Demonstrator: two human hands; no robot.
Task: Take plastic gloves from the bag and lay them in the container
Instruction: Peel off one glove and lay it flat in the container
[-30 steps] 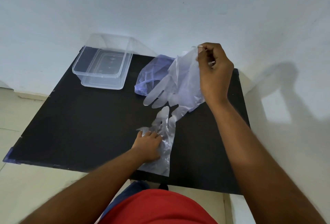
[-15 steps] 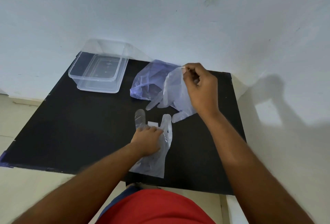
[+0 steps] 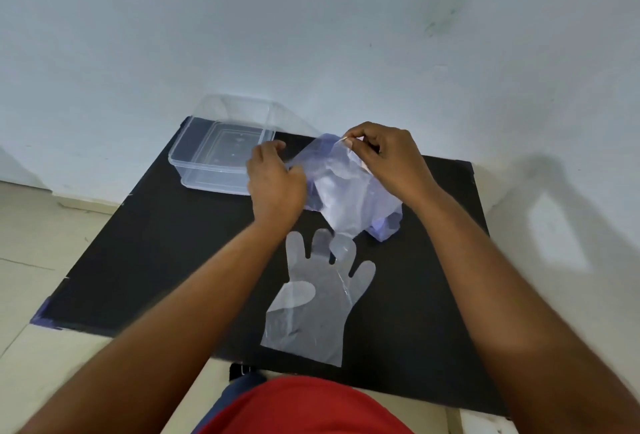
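Observation:
A clear plastic glove (image 3: 317, 298) lies flat on the black table (image 3: 156, 260), fingers pointing away from me. Beyond it my right hand (image 3: 384, 160) pinches the top edge of a second clear glove (image 3: 343, 198), which hangs down over the bluish plastic bag (image 3: 384, 226). My left hand (image 3: 275, 184) grips the left edge of the same glove or the bag; I cannot tell which. The clear rectangular container (image 3: 221, 153) stands empty at the table's far left, just left of my left hand.
A pale wall (image 3: 311, 35) rises right behind the table. Tiled floor (image 3: 41, 243) shows to the left. My red shirt (image 3: 304, 409) is at the bottom edge, near the table's front.
My left hand has left the flat glove and risen to the plastic my right hand holds. My right hand has dropped lower, still pinching the second glove. The flat glove now lies uncovered.

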